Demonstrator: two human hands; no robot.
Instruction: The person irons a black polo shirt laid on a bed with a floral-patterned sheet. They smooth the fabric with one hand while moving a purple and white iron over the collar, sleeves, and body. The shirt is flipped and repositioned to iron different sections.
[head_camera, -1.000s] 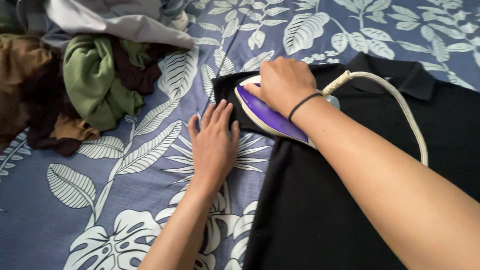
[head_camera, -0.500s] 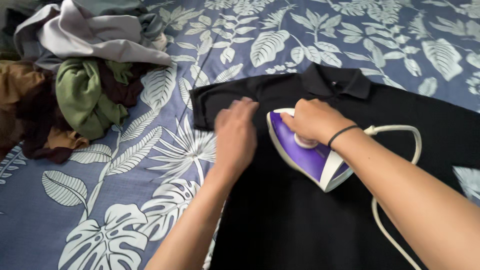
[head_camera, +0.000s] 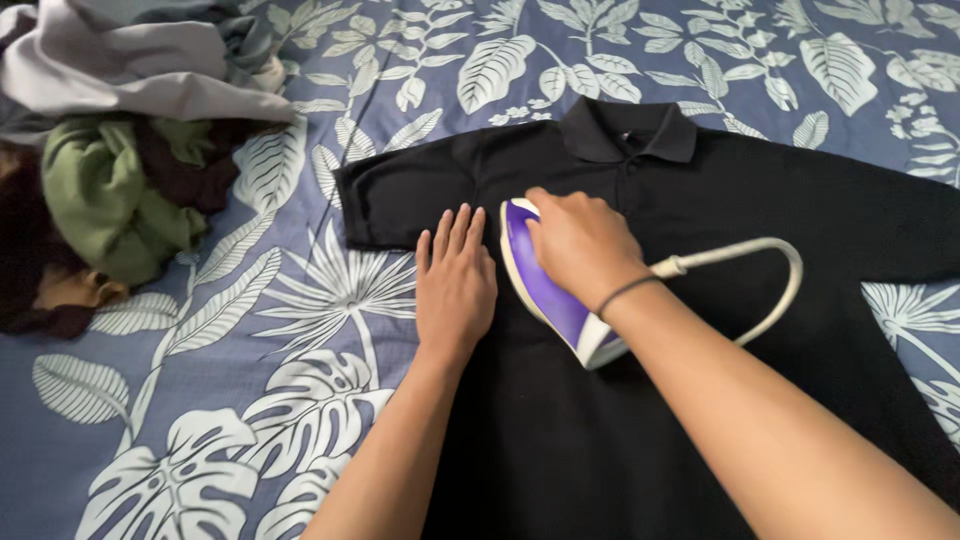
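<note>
Gripped in the right hand (head_camera: 580, 240), a purple and white iron (head_camera: 548, 290) sat on the chest of a black polo shirt (head_camera: 700, 200) spread flat over a leaf-patterned blue sheet (head_camera: 300, 400). Just beside it, the left hand (head_camera: 455, 280) lay open, palm down, holding nothing. A heap of clothes (head_camera: 110, 170) lay near the shirt's sleeve.

A blue bedsheet (head_camera: 300, 400) printed with large white leaves is covering the whole surface, while a heap of crumpled clothes (head_camera: 110, 170) in grey, green and brown is lying at upper left under soft, even light.
</note>
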